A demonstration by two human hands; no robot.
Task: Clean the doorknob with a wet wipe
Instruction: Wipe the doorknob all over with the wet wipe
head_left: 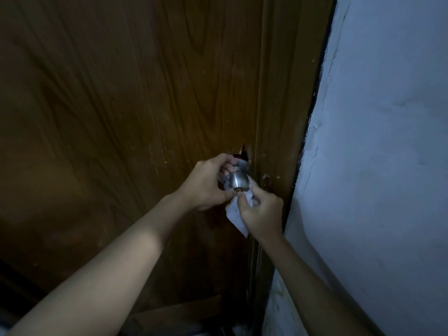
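Observation:
A round silver doorknob [238,181] sticks out of a dark brown wooden door [121,117], near the door's right edge. My left hand [206,183] wraps around the knob from the left, fingers curled behind it and thumb at its front face. My right hand [261,213] sits just below and to the right, pinching a crumpled white wet wipe [236,215] against the knob's front and underside. Part of the wipe hangs down past my right palm. The knob's back plate is mostly hidden by my fingers.
A chipped hole [246,150] shows in the door just above the knob. The brown door frame [278,117] runs along the right, and a rough white wall [375,166] stands beyond it. The light is dim.

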